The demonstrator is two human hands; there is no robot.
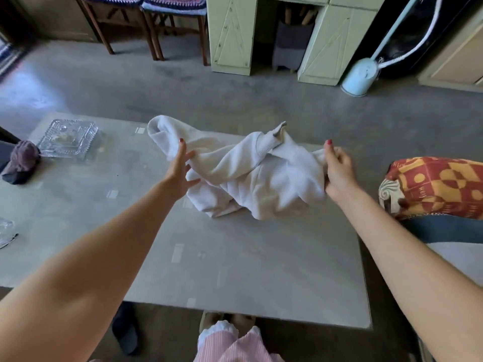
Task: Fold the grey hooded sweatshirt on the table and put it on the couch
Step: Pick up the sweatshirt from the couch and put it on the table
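Note:
The pale grey hooded sweatshirt [251,176] lies crumpled in a heap near the far edge of the grey table [235,270]. My left hand [180,168] reaches to its left side with fingers spread and straight, touching the fabric. My right hand [337,171] grips a bunched fold at the sweatshirt's right side. On the right, the couch [454,239] shows a blue and grey seat edge.
A glass tray [68,138] and a dark cap [22,162] sit at the table's left end. A red and yellow patterned cushion [433,188] lies on the couch. Wooden chairs [146,24], a pale green cabinet [287,35] and a light blue stand base [359,77] stand beyond.

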